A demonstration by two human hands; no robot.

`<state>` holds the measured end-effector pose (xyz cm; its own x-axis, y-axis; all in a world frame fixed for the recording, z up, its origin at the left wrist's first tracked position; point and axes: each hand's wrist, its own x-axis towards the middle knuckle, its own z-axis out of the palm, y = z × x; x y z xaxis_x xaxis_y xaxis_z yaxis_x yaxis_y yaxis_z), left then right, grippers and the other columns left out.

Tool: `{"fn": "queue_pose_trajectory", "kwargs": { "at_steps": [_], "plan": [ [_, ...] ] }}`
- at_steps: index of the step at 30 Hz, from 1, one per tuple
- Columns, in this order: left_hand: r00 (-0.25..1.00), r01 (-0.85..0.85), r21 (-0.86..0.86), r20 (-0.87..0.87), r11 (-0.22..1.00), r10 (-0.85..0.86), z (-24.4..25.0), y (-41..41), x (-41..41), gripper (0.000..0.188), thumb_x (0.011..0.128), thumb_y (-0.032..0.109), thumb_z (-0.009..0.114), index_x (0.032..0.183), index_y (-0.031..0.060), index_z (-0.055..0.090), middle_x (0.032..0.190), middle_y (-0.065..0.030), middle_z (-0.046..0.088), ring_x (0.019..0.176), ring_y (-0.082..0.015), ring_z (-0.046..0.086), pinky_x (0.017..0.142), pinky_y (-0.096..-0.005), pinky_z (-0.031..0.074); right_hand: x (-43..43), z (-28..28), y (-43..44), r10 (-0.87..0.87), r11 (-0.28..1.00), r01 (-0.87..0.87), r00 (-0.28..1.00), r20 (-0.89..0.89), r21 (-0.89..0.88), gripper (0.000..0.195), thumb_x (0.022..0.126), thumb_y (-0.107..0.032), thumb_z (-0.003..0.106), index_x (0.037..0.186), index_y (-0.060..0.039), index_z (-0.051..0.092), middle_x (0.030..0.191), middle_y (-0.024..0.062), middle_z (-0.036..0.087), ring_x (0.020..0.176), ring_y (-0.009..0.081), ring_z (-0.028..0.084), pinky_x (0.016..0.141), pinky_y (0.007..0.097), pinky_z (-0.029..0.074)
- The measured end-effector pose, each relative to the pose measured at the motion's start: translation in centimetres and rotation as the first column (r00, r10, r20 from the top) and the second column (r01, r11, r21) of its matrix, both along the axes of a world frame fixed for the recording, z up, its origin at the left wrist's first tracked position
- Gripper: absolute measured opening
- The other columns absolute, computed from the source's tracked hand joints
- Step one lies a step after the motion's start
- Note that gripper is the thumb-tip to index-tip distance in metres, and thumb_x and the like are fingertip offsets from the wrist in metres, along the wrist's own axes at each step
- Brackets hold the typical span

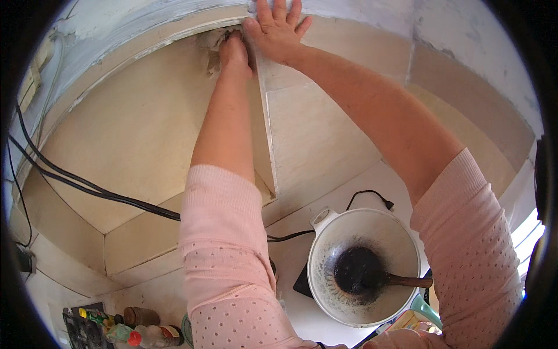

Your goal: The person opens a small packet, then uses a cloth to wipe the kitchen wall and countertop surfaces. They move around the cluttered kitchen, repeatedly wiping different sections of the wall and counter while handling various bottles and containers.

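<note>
My left hand reaches into the far upper corner of a tiled wall recess, at a rough, broken patch. Its fingertips are hidden there, so whether it grips anything does not show. Just to the right, my right hand lies with spread fingers on the tiled wall beside the recess edge, holding nothing. Below my right forearm sits a pale wok with a blackened bottom. A dark ladle or spatula with a wooden handle rests in it.
Black cables cross the recess from the left. A short cord with a plug lies behind the wok. Bottles and a brown jar are at the lower left, near a black appliance or panel. A black flat object shows under the wok.
</note>
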<state>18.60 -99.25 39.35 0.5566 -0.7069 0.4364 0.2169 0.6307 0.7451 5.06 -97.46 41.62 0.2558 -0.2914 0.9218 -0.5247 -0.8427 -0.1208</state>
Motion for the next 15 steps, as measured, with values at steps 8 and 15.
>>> {"fn": "queue_pose_trajectory", "kwargs": {
  "at_steps": [8, 15],
  "plan": [
    [0.967, -0.134, -0.178, 0.193, 0.975, 0.169, -4.4, 5.6, -7.7, 0.036, 0.091, 0.012, 0.046, 0.125, 0.0023, 0.05, 0.121, -0.0106, 0.054, 0.107, -0.0228, 0.053, 0.089, -0.0364, 0.045, -1.2, -0.5, -1.8, 0.025, 0.999, -0.023, 0.998, -0.058, 0.027, 0.072, 0.092, -0.053, 0.033, 0.15, -0.0229, 0.004, 0.155, 0.0165, -0.009, 0.136, 0.053, -0.007, 0.101, 0.0725, 0.002],
    [0.997, -0.038, -0.062, 0.061, 0.997, 0.042, -2.5, 3.2, -5.9, 0.035, 0.09, 0.023, 0.044, 0.117, 0.0024, 0.052, 0.115, -0.0102, 0.056, 0.102, -0.0251, 0.054, 0.089, -0.0379, 0.045, -1.8, -0.6, -1.9, 0.078, 0.996, -0.075, 0.994, -0.07, 0.051, 0.073, 0.092, -0.06, 0.028, 0.15, -0.0246, 0.003, 0.155, 0.0157, -0.01, 0.137, 0.0514, -0.009, 0.103, 0.0704, 0.0]
  ]
}}
